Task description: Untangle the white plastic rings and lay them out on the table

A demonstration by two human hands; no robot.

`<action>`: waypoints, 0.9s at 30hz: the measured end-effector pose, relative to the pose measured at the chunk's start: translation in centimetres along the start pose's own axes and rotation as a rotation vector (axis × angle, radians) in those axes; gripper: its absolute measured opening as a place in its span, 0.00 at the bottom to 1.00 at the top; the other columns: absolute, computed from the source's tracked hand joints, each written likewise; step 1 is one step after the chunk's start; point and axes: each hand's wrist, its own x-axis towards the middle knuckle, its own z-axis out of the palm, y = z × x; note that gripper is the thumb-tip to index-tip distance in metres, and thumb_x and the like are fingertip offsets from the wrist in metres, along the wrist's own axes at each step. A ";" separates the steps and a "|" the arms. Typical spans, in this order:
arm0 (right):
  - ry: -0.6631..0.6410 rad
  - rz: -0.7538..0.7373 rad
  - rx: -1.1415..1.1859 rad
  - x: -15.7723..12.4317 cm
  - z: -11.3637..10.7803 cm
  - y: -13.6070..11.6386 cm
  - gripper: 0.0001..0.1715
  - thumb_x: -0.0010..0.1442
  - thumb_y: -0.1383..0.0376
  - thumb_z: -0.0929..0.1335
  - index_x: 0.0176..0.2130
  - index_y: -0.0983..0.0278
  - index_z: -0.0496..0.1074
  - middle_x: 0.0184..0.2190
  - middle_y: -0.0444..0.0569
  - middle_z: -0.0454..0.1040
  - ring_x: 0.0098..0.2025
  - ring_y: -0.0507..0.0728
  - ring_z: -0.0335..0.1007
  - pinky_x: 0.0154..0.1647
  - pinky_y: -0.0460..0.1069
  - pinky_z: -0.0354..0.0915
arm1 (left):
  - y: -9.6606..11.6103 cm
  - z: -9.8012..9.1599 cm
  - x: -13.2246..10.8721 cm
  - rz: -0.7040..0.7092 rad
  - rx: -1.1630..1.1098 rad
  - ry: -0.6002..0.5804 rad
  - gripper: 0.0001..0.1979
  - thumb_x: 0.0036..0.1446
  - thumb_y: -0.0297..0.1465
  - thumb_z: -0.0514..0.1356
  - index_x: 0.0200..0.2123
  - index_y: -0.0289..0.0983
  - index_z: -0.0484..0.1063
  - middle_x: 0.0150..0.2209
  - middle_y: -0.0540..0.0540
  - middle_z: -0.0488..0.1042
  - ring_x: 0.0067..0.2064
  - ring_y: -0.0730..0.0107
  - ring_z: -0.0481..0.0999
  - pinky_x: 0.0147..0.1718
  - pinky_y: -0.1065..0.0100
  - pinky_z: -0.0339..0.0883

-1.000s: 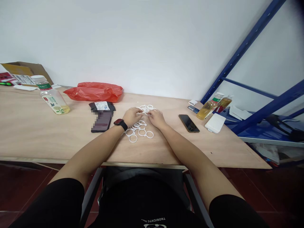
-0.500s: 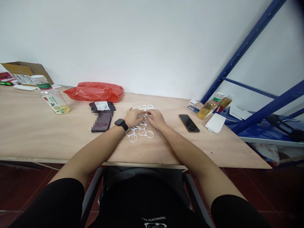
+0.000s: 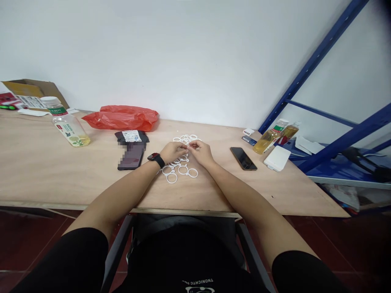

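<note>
My left hand (image 3: 171,152), with a black watch (image 3: 156,159) on its wrist, and my right hand (image 3: 200,153) meet fingertip to fingertip over the middle of the table. Both are closed in a pinch on a white plastic ring, which their fingers mostly hide. Several more white rings (image 3: 172,178) with small tabs lie on the wood just nearer than the hands. Another cluster of white rings (image 3: 193,137) lies behind the fingertips, partly covered by them.
On the left stand a tilted-looking drink bottle (image 3: 69,126), a red plastic bag (image 3: 122,118) and a black package (image 3: 132,156). To the right lie a phone (image 3: 243,158), a white case (image 3: 277,158) and another bottle (image 3: 269,138), beside a blue metal rack (image 3: 308,65).
My fingertips have drawn closer together and my left hand's fingers have shifted slightly. The rings on the table lie almost as before.
</note>
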 end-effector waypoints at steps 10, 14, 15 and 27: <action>-0.075 -0.053 0.025 0.2 -0.1 0.5 0.11 0.59 0.60 0.68 0.37 0.61 0.79 0.38 0.47 0.81 0.41 0.56 0.76 0.47 0.51 0.69 | -0.1 0.2 0.0 -0.003 -0.013 0.110 0.11 0.57 0.37 0.60 0.35 0.36 0.78 0.34 0.46 0.80 0.36 0.67 0.77 0.39 0.67 0.69; -0.070 -0.081 0.015 0.2 -0.3 0.3 0.11 0.59 0.61 0.67 0.38 0.61 0.79 0.38 0.47 0.81 0.42 0.57 0.76 0.47 0.52 0.68 | 0.4 0.1 -0.1 0.016 -0.004 0.140 0.12 0.58 0.37 0.59 0.37 0.36 0.78 0.34 0.47 0.80 0.35 0.68 0.76 0.38 0.68 0.69; -0.074 -0.082 0.006 0.2 -0.3 0.3 0.11 0.59 0.61 0.67 0.38 0.61 0.79 0.38 0.47 0.81 0.42 0.57 0.75 0.47 0.52 0.68 | 0.6 0.0 -0.1 0.020 0.002 0.133 0.12 0.58 0.37 0.59 0.37 0.36 0.78 0.34 0.47 0.80 0.35 0.68 0.76 0.38 0.68 0.69; -0.112 -0.103 -0.113 0.2 -0.3 0.0 0.12 0.63 0.63 0.64 0.41 0.62 0.76 0.39 0.47 0.79 0.42 0.56 0.73 0.46 0.51 0.66 | 0.8 -0.5 0.1 0.065 0.133 0.098 0.10 0.58 0.35 0.58 0.35 0.38 0.78 0.35 0.46 0.80 0.38 0.66 0.77 0.42 0.66 0.69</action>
